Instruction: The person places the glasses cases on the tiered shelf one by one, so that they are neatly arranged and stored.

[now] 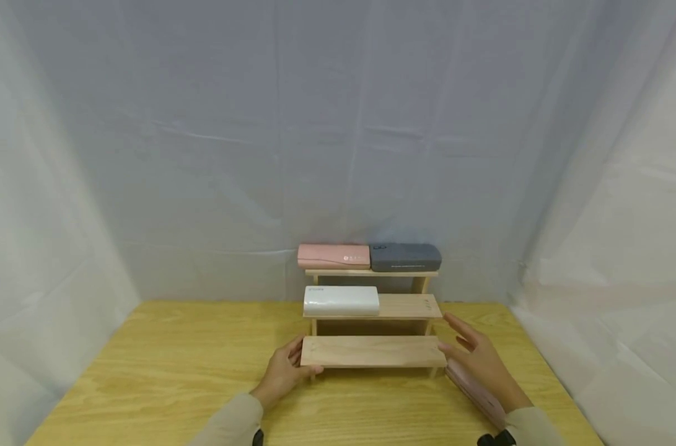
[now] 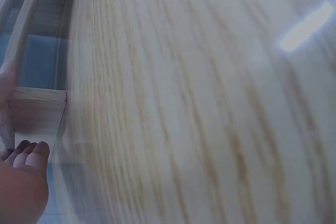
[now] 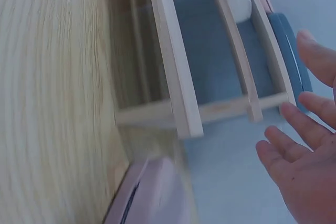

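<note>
A three-tier wooden step rack point(image 1: 373, 352) stands on the table. My left hand point(image 1: 284, 375) grips the left end of its lowest shelf, thumb at the front edge and the other fingers around the side. Off the rack's right end, my right hand point(image 1: 479, 362) is spread with nothing in it, as the right wrist view shows. A white glasses case point(image 1: 341, 300) lies on the left of the middle shelf. Up on the top shelf sit a pink glasses case point(image 1: 334, 256) and a dark grey-blue glasses case point(image 1: 406, 257), side by side.
On the table to the right lies a pale pink case point(image 3: 155, 192), partly beneath my right forearm in the head view. Pale sheeting point(image 1: 338, 136) hangs behind the wood-grain table point(image 1: 204, 347) and along both sides.
</note>
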Tool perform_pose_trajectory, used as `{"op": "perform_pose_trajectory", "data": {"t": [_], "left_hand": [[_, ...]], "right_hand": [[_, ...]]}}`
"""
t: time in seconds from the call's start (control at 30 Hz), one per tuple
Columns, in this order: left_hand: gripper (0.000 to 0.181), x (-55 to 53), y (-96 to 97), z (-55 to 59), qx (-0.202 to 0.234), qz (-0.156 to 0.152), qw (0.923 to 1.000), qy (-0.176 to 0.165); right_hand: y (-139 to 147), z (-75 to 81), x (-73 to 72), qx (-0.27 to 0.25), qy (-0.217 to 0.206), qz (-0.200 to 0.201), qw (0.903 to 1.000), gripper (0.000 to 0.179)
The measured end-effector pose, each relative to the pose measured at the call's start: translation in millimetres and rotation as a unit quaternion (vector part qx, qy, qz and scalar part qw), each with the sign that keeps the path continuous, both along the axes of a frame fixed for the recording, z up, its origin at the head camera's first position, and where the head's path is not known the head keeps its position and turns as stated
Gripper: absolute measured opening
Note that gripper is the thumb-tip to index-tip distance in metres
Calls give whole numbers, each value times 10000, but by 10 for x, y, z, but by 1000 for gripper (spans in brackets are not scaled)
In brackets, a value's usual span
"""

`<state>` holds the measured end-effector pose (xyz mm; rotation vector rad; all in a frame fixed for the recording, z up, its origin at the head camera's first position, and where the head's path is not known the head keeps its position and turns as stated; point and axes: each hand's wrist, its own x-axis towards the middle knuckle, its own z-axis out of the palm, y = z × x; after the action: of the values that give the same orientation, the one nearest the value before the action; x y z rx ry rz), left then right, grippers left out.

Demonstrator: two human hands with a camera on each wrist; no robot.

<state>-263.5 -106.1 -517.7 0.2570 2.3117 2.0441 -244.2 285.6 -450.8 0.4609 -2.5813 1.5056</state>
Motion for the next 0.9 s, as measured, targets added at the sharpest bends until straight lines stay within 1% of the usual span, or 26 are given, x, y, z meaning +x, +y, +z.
{"op": "perform_pose_trajectory", "data": {"t": [0.13,0.3,0.4,0.5,0.57,0.7,0.77,0.83,0.9], "left_hand": [[93,11,6,9,-18,5,10000,-21],[93,15,2,18,-83,37,10000,-29],[94,18,-2,13,-111,57,9999,-27],[93,19,-3,5,-111,65,9999,-40],[93,24,0,1,-121,79,9999,-53],[93,26,5,-9,-166,115,9998,-61],[93,25,8,-4,-141,126,9998,-48],[92,20,11,3,-108,127,9999,-24],[92,16,13,6,-75,106,9999,22]], "right_hand": [[178,-52,103,173,-7,-146,9997,64],[376,-157,249,351,-19,-373,9987,62],[473,-226,335,411,-119,-533,9977,61],[566,-291,414,446,-360,-688,9960,62],[628,-339,466,485,-599,-827,9936,63],[748,-443,569,603,-849,-1047,9890,65],[799,-488,614,584,-1014,-1150,9864,65],[855,-526,653,575,-1171,-1134,9849,66],[912,-561,684,783,-1407,-1138,9804,70]]}}
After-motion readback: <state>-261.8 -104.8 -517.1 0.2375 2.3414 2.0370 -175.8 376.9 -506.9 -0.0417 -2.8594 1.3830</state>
